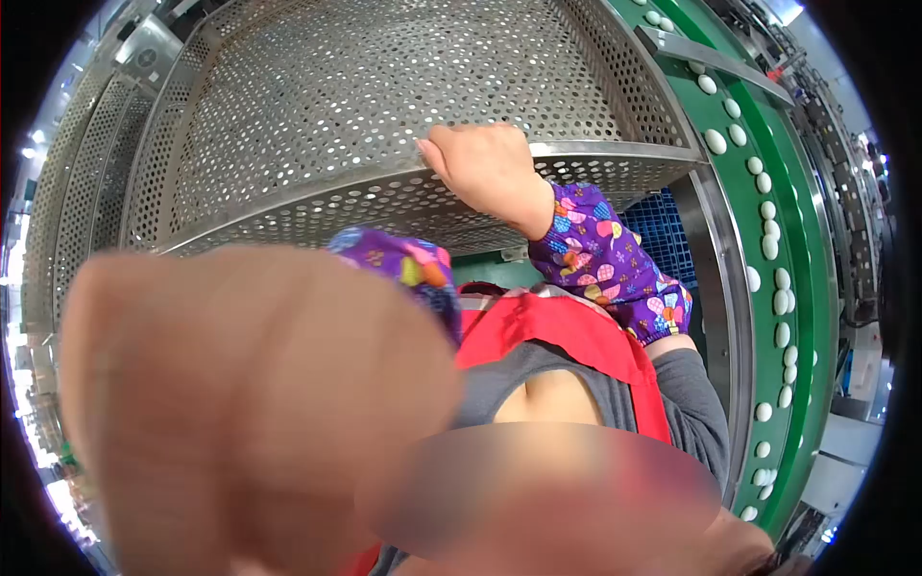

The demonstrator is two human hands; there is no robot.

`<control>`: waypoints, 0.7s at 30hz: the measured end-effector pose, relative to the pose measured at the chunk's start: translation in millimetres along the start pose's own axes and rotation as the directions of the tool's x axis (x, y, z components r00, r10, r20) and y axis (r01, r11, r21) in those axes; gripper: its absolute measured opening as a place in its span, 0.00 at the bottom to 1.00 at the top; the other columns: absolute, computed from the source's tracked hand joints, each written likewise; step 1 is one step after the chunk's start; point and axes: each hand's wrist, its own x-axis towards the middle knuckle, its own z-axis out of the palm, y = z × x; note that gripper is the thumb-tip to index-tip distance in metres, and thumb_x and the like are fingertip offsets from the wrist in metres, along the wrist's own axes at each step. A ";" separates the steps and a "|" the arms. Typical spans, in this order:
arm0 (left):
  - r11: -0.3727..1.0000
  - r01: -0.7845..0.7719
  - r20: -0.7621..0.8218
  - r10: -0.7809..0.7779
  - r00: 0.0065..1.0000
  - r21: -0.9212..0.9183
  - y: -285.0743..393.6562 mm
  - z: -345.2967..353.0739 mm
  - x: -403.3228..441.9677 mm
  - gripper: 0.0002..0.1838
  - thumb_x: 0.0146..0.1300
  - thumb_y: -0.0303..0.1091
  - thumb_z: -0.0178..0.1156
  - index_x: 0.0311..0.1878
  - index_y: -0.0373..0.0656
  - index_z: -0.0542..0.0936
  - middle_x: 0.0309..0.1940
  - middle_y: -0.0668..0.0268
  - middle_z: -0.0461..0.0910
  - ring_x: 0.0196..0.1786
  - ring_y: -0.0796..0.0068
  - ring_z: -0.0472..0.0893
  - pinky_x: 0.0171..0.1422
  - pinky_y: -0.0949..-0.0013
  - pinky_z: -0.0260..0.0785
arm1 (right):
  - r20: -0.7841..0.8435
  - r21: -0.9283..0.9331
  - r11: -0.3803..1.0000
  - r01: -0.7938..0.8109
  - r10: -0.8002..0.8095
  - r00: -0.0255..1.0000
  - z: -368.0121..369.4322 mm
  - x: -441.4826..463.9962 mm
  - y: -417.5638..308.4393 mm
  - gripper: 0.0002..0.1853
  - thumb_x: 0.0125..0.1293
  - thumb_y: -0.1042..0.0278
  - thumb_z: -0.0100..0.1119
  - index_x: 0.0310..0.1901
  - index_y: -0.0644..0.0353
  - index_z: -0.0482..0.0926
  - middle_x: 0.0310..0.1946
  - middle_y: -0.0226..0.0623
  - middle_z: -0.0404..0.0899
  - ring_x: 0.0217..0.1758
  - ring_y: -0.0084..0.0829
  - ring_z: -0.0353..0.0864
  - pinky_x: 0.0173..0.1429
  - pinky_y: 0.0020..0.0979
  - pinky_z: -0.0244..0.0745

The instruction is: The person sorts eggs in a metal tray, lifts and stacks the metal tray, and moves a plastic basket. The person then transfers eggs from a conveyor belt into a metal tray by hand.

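Observation:
My right hand (485, 168) rests on the front rim of a perforated metal tray (384, 86), its fingers curled over the edge. A purple patterned sleeve cover (610, 259) runs up that forearm. Very close to the camera on the left, my left hand (259, 384) is large and smeared by motion. Its fingers cannot be made out, nor whether it holds anything. Part of its purple sleeve shows behind it. Below the tray rim are a red apron (552, 331) and a grey top.
Along the right runs a green conveyor belt (797, 355) carrying several white eggs (715, 141), with a metal bar (715, 62) across its upper part. A blue crate (661, 235) stands under the tray's right side. Perforated metal panels (91, 144) are at the far left.

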 end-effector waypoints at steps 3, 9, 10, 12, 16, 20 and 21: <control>0.983 -0.182 0.076 0.182 0.980 0.005 4.9 10.0 -8.2 0.12 0.65 0.26 0.48 0.31 0.27 0.77 0.35 0.47 0.80 0.30 0.54 0.81 0.34 0.62 0.76 | 0.039 -0.012 1.000 0.013 -0.013 0.999 3.8 2.5 7.0 0.17 0.68 0.54 0.51 0.25 0.55 0.76 0.18 0.37 0.78 0.22 0.41 0.79 0.25 0.41 0.72; 0.983 -0.166 0.409 0.184 0.894 -0.080 10.1 5.4 -5.2 0.15 0.66 0.28 0.44 0.36 0.24 0.76 0.36 0.41 0.78 0.33 0.48 0.80 0.37 0.57 0.75 | 0.036 -0.007 1.000 0.025 -0.024 0.999 15.1 7.6 20.1 0.17 0.68 0.54 0.50 0.25 0.54 0.76 0.18 0.37 0.79 0.22 0.41 0.79 0.26 0.42 0.73; 0.996 -0.055 0.492 0.084 0.866 -0.073 17.8 -1.0 -6.8 0.16 0.66 0.28 0.42 0.38 0.24 0.76 0.35 0.39 0.77 0.34 0.47 0.79 0.38 0.56 0.74 | 0.026 -0.004 1.000 0.031 -0.031 0.999 20.0 10.9 24.4 0.17 0.68 0.54 0.50 0.25 0.54 0.76 0.18 0.37 0.79 0.22 0.41 0.79 0.26 0.42 0.73; 0.994 0.113 0.628 -0.091 0.773 0.006 23.2 -8.3 -8.6 0.16 0.66 0.29 0.40 0.38 0.26 0.75 0.34 0.41 0.76 0.36 0.50 0.79 0.40 0.56 0.73 | 0.014 0.013 0.999 0.031 -0.032 0.999 27.0 14.2 29.6 0.17 0.68 0.54 0.51 0.25 0.54 0.76 0.18 0.37 0.78 0.21 0.41 0.79 0.27 0.43 0.73; 0.900 0.261 0.662 -0.434 0.612 0.348 -0.8 -16.1 -7.9 0.16 0.66 0.32 0.41 0.37 0.30 0.76 0.33 0.50 0.78 0.35 0.55 0.79 0.41 0.59 0.72 | -0.019 0.047 0.998 0.040 -0.039 0.999 24.8 -4.0 37.5 0.17 0.67 0.54 0.52 0.24 0.54 0.76 0.17 0.37 0.78 0.21 0.40 0.79 0.27 0.41 0.73; 0.945 0.134 0.631 -0.302 0.715 0.299 -5.2 -25.9 -4.2 0.12 0.63 0.28 0.48 0.33 0.28 0.77 0.28 0.46 0.77 0.30 0.57 0.79 0.38 0.65 0.73 | -0.047 0.058 0.997 0.047 -0.044 0.998 25.1 -7.4 40.5 0.17 0.66 0.54 0.53 0.23 0.54 0.76 0.15 0.36 0.77 0.19 0.39 0.79 0.25 0.40 0.73; 0.944 0.106 0.600 -0.283 0.748 0.313 -9.1 -23.9 -4.1 0.12 0.65 0.29 0.47 0.35 0.28 0.77 0.27 0.47 0.78 0.29 0.59 0.79 0.37 0.67 0.74 | -0.059 0.064 0.997 0.049 -0.045 0.997 23.5 -11.5 39.2 0.17 0.66 0.54 0.53 0.23 0.54 0.76 0.15 0.36 0.76 0.18 0.39 0.78 0.25 0.40 0.73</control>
